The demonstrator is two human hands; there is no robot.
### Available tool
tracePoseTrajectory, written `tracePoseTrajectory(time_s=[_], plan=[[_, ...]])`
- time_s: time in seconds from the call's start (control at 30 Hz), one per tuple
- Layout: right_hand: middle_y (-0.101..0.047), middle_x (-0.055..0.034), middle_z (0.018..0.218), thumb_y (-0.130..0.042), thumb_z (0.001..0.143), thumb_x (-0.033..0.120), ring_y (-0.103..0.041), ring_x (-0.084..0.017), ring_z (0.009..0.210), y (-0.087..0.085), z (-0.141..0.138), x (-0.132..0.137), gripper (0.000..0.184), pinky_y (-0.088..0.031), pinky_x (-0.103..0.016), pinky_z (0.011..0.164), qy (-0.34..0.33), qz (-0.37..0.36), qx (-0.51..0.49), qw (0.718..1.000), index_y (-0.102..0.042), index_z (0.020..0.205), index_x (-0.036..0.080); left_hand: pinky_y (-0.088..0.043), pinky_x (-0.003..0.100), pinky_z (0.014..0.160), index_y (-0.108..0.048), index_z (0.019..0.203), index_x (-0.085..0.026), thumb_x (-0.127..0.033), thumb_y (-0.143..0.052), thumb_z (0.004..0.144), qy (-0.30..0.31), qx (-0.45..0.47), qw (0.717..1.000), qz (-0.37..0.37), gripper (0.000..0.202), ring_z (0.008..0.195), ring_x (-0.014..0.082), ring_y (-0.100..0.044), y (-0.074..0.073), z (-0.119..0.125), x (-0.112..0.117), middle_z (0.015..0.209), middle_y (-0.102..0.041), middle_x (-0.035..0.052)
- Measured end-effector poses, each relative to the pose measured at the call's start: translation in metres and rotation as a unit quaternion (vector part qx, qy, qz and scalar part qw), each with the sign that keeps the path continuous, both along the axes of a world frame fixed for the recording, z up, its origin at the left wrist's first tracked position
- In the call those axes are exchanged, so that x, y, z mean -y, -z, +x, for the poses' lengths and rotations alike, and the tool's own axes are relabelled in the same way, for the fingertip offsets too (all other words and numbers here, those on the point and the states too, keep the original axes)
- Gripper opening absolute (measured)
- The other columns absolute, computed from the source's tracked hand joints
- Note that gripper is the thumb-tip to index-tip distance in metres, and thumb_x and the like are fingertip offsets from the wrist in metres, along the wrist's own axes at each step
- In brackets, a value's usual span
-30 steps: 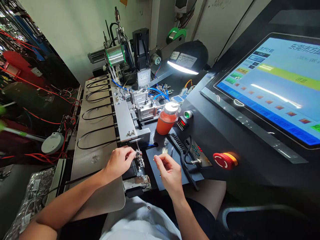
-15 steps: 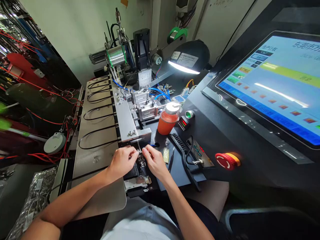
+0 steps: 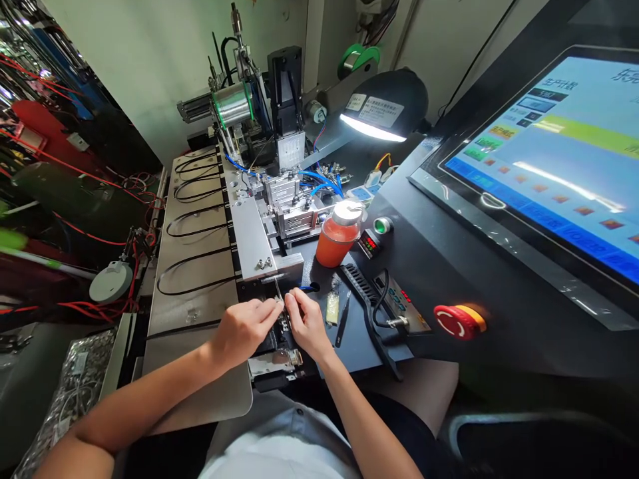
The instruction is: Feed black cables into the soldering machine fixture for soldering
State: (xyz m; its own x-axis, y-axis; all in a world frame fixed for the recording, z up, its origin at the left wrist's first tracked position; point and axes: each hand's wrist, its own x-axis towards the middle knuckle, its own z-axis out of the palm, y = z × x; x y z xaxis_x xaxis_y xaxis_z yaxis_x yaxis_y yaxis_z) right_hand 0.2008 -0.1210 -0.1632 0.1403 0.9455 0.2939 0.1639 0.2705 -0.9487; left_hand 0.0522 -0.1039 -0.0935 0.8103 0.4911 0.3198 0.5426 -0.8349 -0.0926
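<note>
My left hand is closed in a pinch over a small metal fixture at the front end of the machine's rail. Facing it from the right, my right hand is pinched too, its fingertips almost meeting the left ones. Whatever lies between the fingertips is tiny and mostly hidden. A black cable runs across the metal plate and passes behind my left forearm. Just beyond the hands, a flat silver bar covers the rail, where several looped black cables end.
Right of the hands lie tweezers and a black-handled brush. A jar of orange-red contents stands behind them. Farther right are a red stop button and a touchscreen. A lit lamp and a wire spool stand at the back.
The fingers of my left hand have stretched out a little toward the right hand. My right hand has shifted slightly to the right. The view has turned a little.
</note>
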Motion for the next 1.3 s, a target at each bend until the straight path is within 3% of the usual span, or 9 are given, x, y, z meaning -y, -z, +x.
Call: tracePoseTrajectory(time_s=[0.1,0.23,0.37,0.5,0.73,0.93,1.07,1.3], plan=[[-0.029,0.0061,0.059,-0.035,0.097,0.03,-0.031,-0.01,0.051,0.002,-0.001,0.0,0.033,-0.027,-0.024,0.048,0.004,-0.009,-0.001,1.0,-0.029,0.065,0.023,-0.043,0.027,0.052,-0.065,0.098,-0.012,-0.007,-0.037,0.095,0.046,-0.038,0.998,0.024,0.028,0.064,0.0139,-0.059,-0.003,0.003,-0.003,0.087,-0.069,0.0053],[-0.034,0.0055,0.058,-0.038,0.097,0.032,-0.035,-0.01,0.051,0.002,0.006,0.001,0.034,-0.03,-0.023,0.048,0.005,-0.013,0.013,1.0,-0.036,0.065,0.022,-0.045,0.027,0.055,-0.064,0.103,-0.013,-0.008,-0.04,0.095,0.034,-0.056,0.998,0.019,0.026,0.067,0.0146,-0.06,-0.007,0.002,-0.003,0.09,-0.069,0.0043],[-0.053,-0.0007,0.068,-0.038,0.097,0.024,-0.051,-0.014,0.063,-0.001,0.018,0.008,0.025,-0.04,-0.026,0.06,0.054,0.023,0.078,0.995,-0.051,0.076,0.02,-0.05,0.024,0.068,-0.064,0.107,-0.021,-0.016,-0.05,0.095,-0.072,-0.006,0.991,-0.112,0.019,0.078,0.0132,-0.064,-0.012,-0.008,-0.004,0.097,-0.068,-0.0001],[-0.065,-0.0084,0.092,-0.039,0.093,0.01,-0.06,-0.02,0.086,-0.003,0.022,0.014,0.024,-0.048,-0.032,0.074,0.026,0.106,0.201,0.973,-0.06,0.101,0.02,-0.05,0.026,0.07,-0.065,0.093,-0.018,-0.021,-0.055,0.093,-0.158,-0.025,0.967,-0.199,0.011,0.078,0.0152,-0.065,-0.015,-0.013,-0.007,0.09,-0.065,0.0006],[-0.064,-0.0074,0.083,-0.042,0.087,0.005,-0.06,-0.019,0.078,-0.007,0.022,0.022,0.024,-0.049,-0.03,0.069,0.083,0.133,0.235,0.959,-0.06,0.094,0.018,-0.05,0.028,0.071,-0.065,0.094,-0.019,-0.023,-0.051,0.095,-0.181,-0.068,0.958,-0.212,0.014,0.08,0.018,-0.066,-0.015,-0.01,-0.008,0.091,-0.064,0.0018],[-0.066,-0.006,0.079,-0.044,0.085,0.007,-0.061,-0.019,0.074,-0.012,0.022,0.022,0.021,-0.049,-0.029,0.067,0.046,0.136,0.23,0.963,-0.061,0.088,0.018,-0.049,0.027,0.07,-0.065,0.093,-0.019,-0.024,-0.051,0.095,-0.181,-0.07,0.959,-0.205,0.014,0.079,0.0177,-0.065,-0.015,-0.01,-0.009,0.091,-0.065,0.002],[-0.064,-0.005,0.075,-0.043,0.086,0.007,-0.06,-0.017,0.068,-0.017,0.023,0.028,0.02,-0.049,-0.028,0.063,0.109,0.138,0.222,0.959,-0.061,0.087,0.017,-0.049,0.027,0.069,-0.065,0.093,-0.019,-0.024,-0.051,0.094,-0.185,-0.072,0.957,-0.212,0.015,0.079,0.0173,-0.065,-0.015,-0.012,-0.008,0.091,-0.065,0.0019],[-0.064,-0.0006,0.069,-0.049,0.091,0.013,-0.057,-0.012,0.053,-0.047,0.033,0.057,0.019,-0.046,-0.023,0.054,0.191,0.13,0.147,0.962,-0.066,0.097,0.018,-0.049,0.028,0.074,-0.065,0.098,-0.02,-0.027,-0.051,0.095,-0.201,-0.068,0.946,-0.245,0.016,0.082,0.0186,-0.066,-0.021,-0.01,-0.01,0.095,-0.066,0.0029]])
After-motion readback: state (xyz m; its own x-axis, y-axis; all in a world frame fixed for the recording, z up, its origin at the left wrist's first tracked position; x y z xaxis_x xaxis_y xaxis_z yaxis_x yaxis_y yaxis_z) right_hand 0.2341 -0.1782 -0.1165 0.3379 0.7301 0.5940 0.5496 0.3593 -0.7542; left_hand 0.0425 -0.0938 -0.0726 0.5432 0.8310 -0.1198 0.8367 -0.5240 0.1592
